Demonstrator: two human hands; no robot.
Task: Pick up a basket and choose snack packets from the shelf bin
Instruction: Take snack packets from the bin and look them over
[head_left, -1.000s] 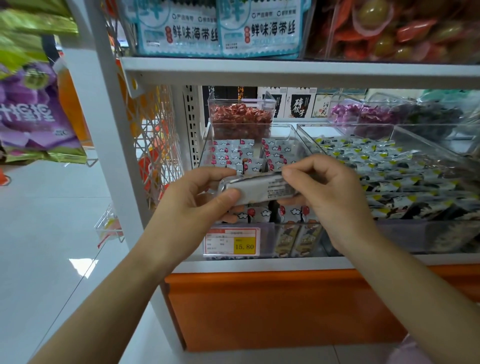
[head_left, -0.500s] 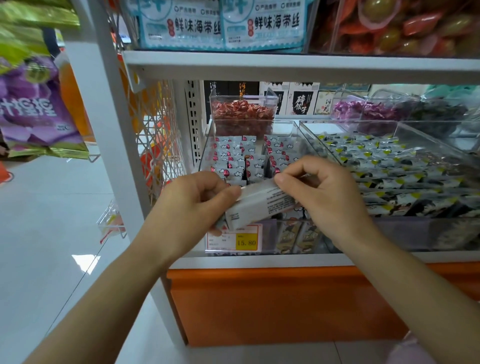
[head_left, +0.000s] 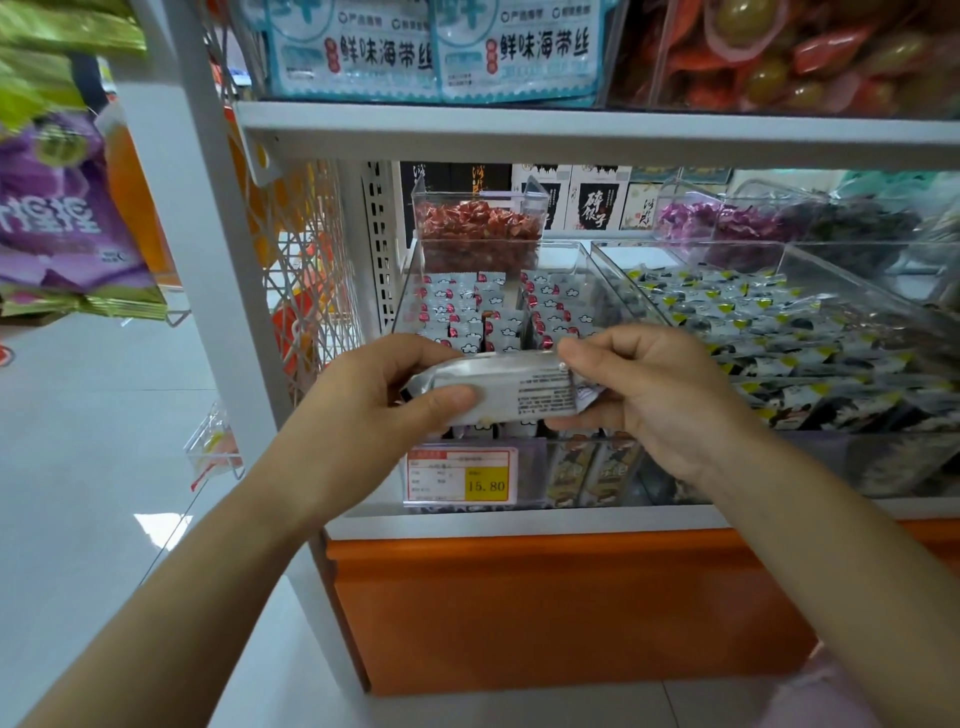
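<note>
A silver snack packet (head_left: 506, 389) with small printed text is held level in front of the shelf. My left hand (head_left: 374, 410) grips its left end, thumb on its face. My right hand (head_left: 660, 395) pinches its right end. Behind it stands a clear shelf bin (head_left: 410, 291) filled with several small white and red packets (head_left: 467, 306). A pink thing (head_left: 841, 691), perhaps the basket, shows at the bottom right corner, too little of it to tell.
A second clear bin (head_left: 857, 270) of yellow-and-black packets lies to the right. A small bin of red sweets (head_left: 478, 228) sits behind. A price tag (head_left: 462, 475) reads 15.80. White shelf post (head_left: 208, 249), orange base (head_left: 545, 608), hanging purple bags (head_left: 57, 218) at left.
The packet was tilted half a second ago and now lies level again, its printed back facing me. Both hands stay on its ends.
</note>
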